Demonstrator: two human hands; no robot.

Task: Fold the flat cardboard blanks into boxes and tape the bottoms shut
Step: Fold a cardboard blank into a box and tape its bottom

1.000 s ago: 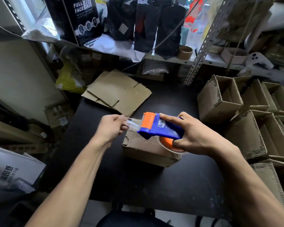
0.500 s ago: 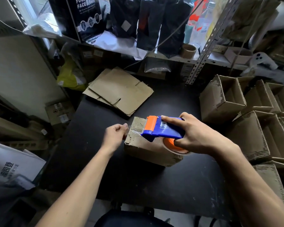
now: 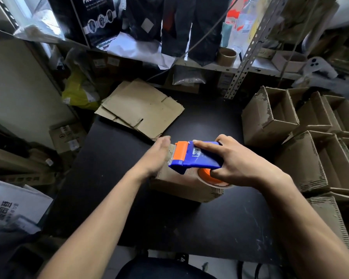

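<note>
Your right hand (image 3: 236, 164) has its grip wrapped round the blue tape dispenser (image 3: 195, 158), set on the upturned box (image 3: 181, 184) mid-desk (image 3: 210, 228), likely to run tape along the bottom seam. Your left hand (image 3: 157, 156) lies flat, fingers straight, against the box's far-left edge, seemingly anchoring the tape end. Beyond, flat blanks (image 3: 141, 109) wait; finished boxes (image 3: 270, 117) stack rightward.

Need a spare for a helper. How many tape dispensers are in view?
1: the tape dispenser, gripped by the right hand atop the box on the table. Others may hide amid clutter on the shelf.
</note>
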